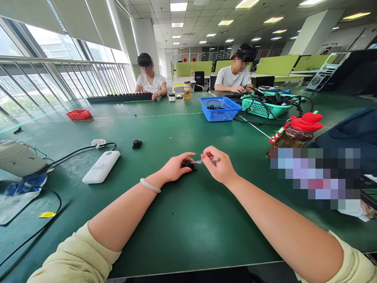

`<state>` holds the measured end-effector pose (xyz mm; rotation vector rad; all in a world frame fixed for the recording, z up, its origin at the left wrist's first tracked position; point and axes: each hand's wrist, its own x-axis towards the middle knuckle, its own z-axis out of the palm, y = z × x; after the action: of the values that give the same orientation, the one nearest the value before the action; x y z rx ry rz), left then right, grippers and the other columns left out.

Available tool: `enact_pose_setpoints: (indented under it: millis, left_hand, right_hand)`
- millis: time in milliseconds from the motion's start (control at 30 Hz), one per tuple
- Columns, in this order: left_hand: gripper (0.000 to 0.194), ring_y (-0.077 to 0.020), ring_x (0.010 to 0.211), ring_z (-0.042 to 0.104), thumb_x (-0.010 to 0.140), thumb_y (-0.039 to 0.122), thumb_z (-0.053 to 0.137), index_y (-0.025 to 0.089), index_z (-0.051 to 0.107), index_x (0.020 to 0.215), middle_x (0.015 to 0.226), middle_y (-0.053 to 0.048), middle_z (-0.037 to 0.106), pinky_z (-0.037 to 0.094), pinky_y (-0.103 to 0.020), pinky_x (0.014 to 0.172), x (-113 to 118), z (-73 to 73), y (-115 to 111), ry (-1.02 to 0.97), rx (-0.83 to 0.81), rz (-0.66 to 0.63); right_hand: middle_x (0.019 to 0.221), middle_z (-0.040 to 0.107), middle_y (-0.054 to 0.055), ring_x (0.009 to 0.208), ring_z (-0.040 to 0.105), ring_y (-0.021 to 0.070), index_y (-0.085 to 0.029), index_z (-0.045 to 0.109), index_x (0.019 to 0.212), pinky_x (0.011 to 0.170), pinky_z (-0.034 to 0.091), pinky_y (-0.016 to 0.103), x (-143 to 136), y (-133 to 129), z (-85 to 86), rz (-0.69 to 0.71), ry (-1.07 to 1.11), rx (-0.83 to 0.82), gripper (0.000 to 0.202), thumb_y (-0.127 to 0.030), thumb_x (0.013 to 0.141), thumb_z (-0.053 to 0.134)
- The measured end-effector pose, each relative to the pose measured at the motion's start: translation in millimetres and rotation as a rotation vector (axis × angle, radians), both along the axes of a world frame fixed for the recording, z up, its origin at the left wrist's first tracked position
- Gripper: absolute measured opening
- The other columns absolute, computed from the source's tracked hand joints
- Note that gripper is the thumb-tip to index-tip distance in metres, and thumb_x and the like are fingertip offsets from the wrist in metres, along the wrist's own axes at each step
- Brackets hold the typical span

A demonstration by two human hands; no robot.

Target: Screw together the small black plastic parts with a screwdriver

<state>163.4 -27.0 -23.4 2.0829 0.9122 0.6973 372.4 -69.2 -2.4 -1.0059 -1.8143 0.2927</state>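
Observation:
My left hand (177,167) is closed around a small black part (189,165) on the green table (182,220), thumb on the near side and fingers on the far side. In my right hand (217,163) is a thin screwdriver-like tool (203,161), pinched near its handle. The tool's metal shaft points left, and its tip meets the black part. Fine details of the part are too small to tell. Another small black piece (137,144) lies on the table, up and left of my left hand.
A white power bank (101,167) with a black cable lies left. Farther back are a red tray (79,114), a blue basket (220,114) and a green basket (259,108) with cables. A red-lidded jar (297,133) stands right. Two people sit across the table.

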Motion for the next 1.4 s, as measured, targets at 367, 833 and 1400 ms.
enact_pose_setpoints:
  millis: [367, 833, 1400]
  left_hand:
    - [0.059, -0.0195, 0.107, 0.064, 0.081, 0.021, 0.064, 0.023, 0.049, 0.138, 0.118, -0.006, 0.067, 0.045, -0.04, 0.106, -2, -0.1, 1, 0.033, -0.012, 0.011]
    - [0.061, -0.0186, 0.109, 0.064, 0.081, 0.018, 0.064, 0.024, 0.048, 0.139, 0.12, -0.006, 0.068, 0.044, -0.041, 0.108, -2, -0.5, 1, 0.007, -0.034, -0.001]
    - [0.058, -0.0185, 0.108, 0.064, 0.083, 0.017, 0.062, 0.022, 0.048, 0.139, 0.12, -0.007, 0.067, 0.047, -0.041, 0.105, -2, -1.0, 0, -0.005, -0.03, -0.03]
  right_hand:
    - [0.047, 0.047, -0.004, 0.042, 0.04, 0.0086, -0.02, 0.057, 0.062, 0.04, 0.031, 0.023, 0, 24, -17.3, 0.026, 0.721, -0.592, 0.045, -0.061, 0.079, 0.064]
    - [0.057, 0.054, 0.0, 0.053, 0.047, 0.0129, -0.02, 0.056, 0.062, 0.056, 0.038, 0.028, 7, -8, 9.0, 0.196, 0.024, -0.05, 0.031, -0.026, 0.089, 0.043]
    - [0.06, 0.056, 0.0, 0.055, 0.043, 0.0135, -0.021, 0.052, 0.067, 0.056, 0.035, 0.027, -2, -9, 7.2, 0.362, -0.384, 0.4, 0.02, -0.014, 0.084, 0.045]
